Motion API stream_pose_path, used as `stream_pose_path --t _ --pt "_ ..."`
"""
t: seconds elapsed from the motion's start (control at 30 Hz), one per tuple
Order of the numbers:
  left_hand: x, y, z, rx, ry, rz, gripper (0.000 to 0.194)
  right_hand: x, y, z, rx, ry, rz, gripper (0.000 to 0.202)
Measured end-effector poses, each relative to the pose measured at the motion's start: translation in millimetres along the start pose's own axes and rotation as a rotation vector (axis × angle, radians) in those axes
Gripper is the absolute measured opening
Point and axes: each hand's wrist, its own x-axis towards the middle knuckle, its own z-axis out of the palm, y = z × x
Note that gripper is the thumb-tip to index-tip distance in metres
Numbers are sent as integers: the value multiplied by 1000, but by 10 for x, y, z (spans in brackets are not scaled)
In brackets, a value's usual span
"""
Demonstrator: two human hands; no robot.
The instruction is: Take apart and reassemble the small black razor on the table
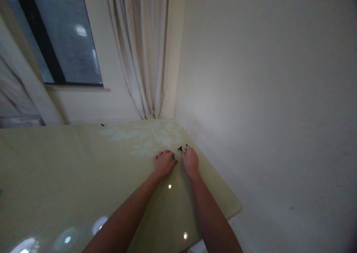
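Both hands are close together over the pale yellow-green tabletop, near its far right corner. My right hand is closed around a small razor; its black T-shaped head sticks out to the left of the fingers. A bit of dark material also shows at the far side of these fingers. Between thumb and forefinger, my left hand pinches a small black rectangular piece, too small to identify. The piece and the razor head are a short gap apart. The fingers cover most of the razor's handle.
Near the table's far edge lies a small dark object. A plain wall runs along the right side. Beige curtains hang behind the table beside a dark-framed window. Lamp reflections shine on the glossy surface.
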Motion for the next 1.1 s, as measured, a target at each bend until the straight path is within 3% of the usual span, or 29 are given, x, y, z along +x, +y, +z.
stream_pose_path --t 0.13,0.27,0.43,0.53,0.63,0.73,0.93,1.03,1.1 --pt "-3 -70 -12 -19 18 -20 25 0 0 53 -29 -19 -17 17" --pt "-125 -282 -253 -66 9 57 27 -9 -1 104 -91 -24 -34 15" --pt "-504 -809 -727 -130 82 52 31 11 2 117 -36 -33 -46 16" --pt "-763 -1157 -946 -234 146 -47 41 22 -58 122 150 -42 -78 19" --pt "-920 -1359 -1074 -370 203 -146 50 -41 -216 137 389 -21 -154 21" --pt "-940 -1366 -1149 -485 224 -183 52 -192 -478 131 598 -32 -255 25" --pt "-921 -1180 -1238 -651 255 -164 60 -475 -1096 78 816 -329 -379 26" --pt "-963 -1124 -1256 -693 297 -129 59 -559 -1232 123 978 -384 -372 18" --pt "-982 -1097 -1265 -703 301 -128 56 -620 -1220 171 1072 -429 -377 23"
